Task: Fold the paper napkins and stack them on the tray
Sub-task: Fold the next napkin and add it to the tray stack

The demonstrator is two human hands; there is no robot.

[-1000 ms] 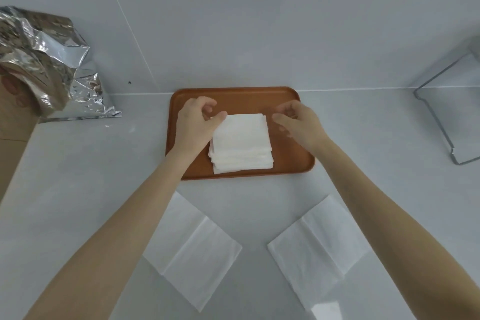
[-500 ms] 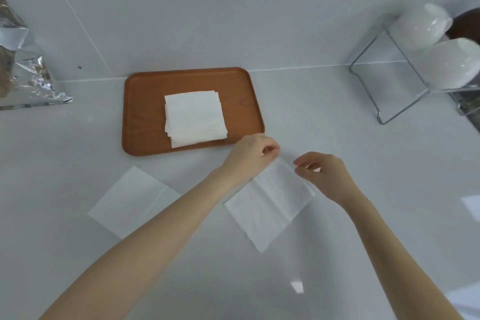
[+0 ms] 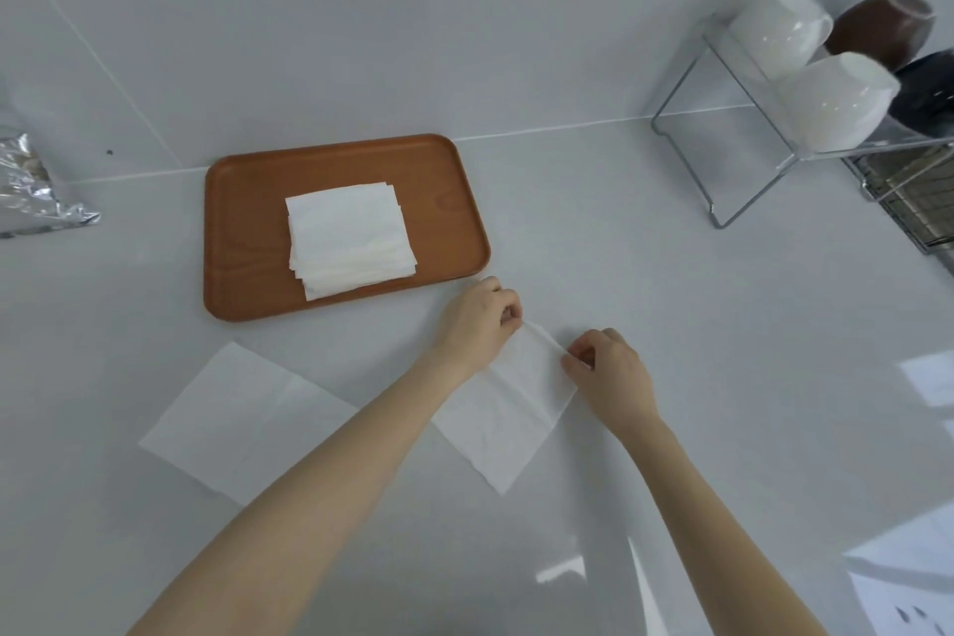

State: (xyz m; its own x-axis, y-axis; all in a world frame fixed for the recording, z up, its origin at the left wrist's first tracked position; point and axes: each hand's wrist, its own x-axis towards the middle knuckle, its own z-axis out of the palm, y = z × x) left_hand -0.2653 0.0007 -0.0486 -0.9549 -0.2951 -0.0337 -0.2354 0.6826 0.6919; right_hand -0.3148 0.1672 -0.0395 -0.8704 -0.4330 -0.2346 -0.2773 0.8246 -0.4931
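Head view: left hand (image 3: pixel 477 320) and right hand (image 3: pixel 609 377) each pinch a far corner of the napkin (image 3: pixel 508 413) on the counter (image 3: pixel 722 325), near the tray (image 3: pixel 242 243). Bring corners to near edge evenly, align before creasing.

We reach both bare forearms forward and inward from the near edge, converging just on the near side of the tray (image 3: pixel 467 201), which we take as our landmark. Our left hand (image 3: pixel 477 323) sits closest to the tray's near right corner, thumb and forefinger pinched together, knuckles up. Our right hand (image 3: pixel 611 374) lies farther from the tray, to the right, fingertips likewise pinched, wrist bent slightly inward.
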